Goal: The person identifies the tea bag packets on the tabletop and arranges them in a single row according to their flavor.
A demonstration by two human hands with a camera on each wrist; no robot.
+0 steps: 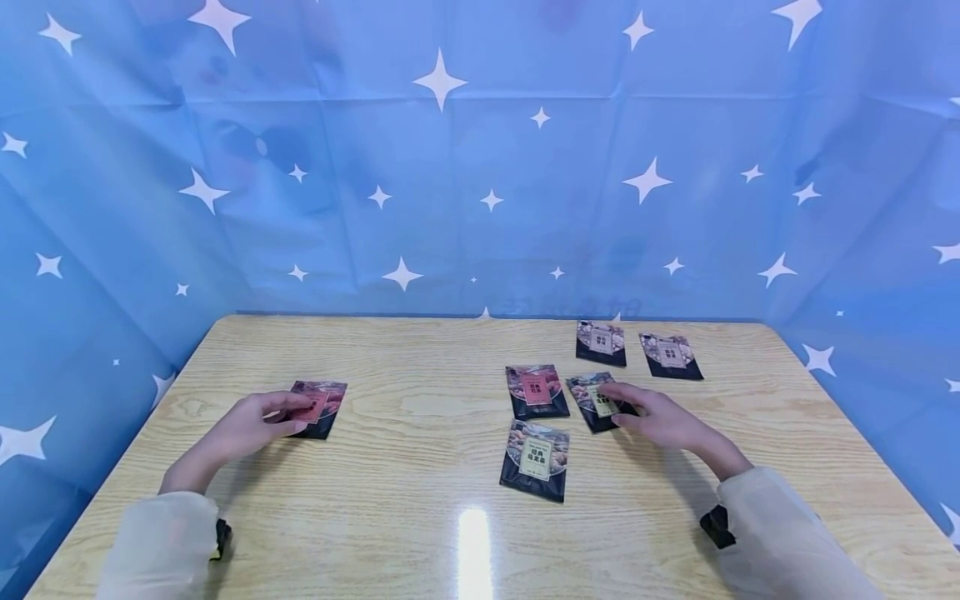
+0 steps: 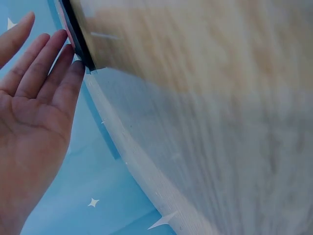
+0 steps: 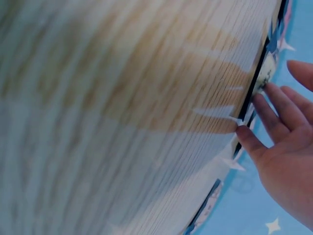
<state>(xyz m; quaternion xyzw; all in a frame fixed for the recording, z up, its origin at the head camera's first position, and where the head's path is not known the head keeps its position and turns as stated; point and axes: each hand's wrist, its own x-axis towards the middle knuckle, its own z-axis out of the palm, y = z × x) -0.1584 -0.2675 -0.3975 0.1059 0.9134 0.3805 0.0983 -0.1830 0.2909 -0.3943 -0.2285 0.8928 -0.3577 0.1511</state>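
At the left of the table, the fingers of my left hand [image 1: 251, 422] rest on a red-labelled tea packet [image 1: 327, 406]. The left wrist view shows that hand [image 2: 39, 107] with straight fingers at the packet's dark edge [image 2: 78, 36] and the thumb apart. My right hand [image 1: 663, 417] touches a tea packet with a pale green label [image 1: 588, 398], partly hidden under its fingers. In the right wrist view its fingers [image 3: 279, 115] are lightly bent against the packet, thumb raised. Beside it lie another red-labelled packet [image 1: 537, 392] and another green-labelled packet [image 1: 534, 461].
Two packets with pale purple labels, one nearer the middle [image 1: 601, 343] and one further right [image 1: 671, 356], lie by the far edge of the wooden table [image 1: 420, 467]. A blue star-patterned cloth [image 1: 480, 167] hangs behind and along both sides.
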